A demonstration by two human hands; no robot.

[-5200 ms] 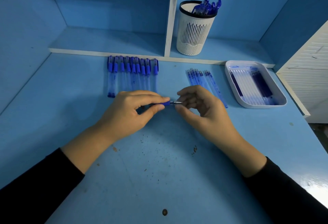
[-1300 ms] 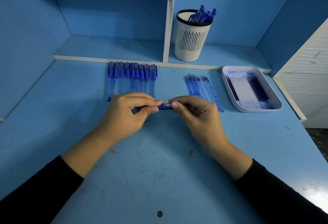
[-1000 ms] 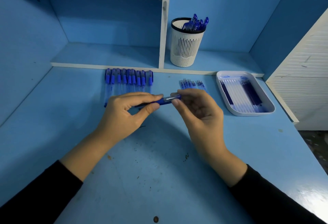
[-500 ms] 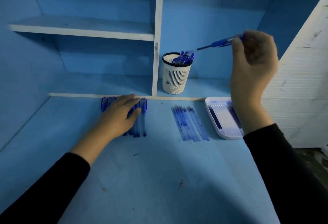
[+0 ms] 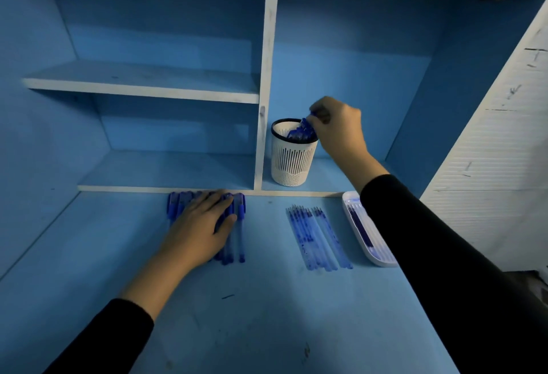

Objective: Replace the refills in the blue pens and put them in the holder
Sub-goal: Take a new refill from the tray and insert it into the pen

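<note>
Blue pen [image 5: 307,125] pinched in right grip [image 5: 338,130] above white holder [image 5: 292,160]; left grip [image 5: 198,228] flat, unclenched, on pen row [image 5: 240,225] at rear edge of desk [image 5: 267,314].

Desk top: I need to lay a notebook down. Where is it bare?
Bare: the near half of the desk top, short of the left hand; the strip between the row of pens and the loose refills; the lower-left shelf bay. Crowded: refills beside the white tray, and around the pen holder, where the right hand grips a blue pen.
</note>
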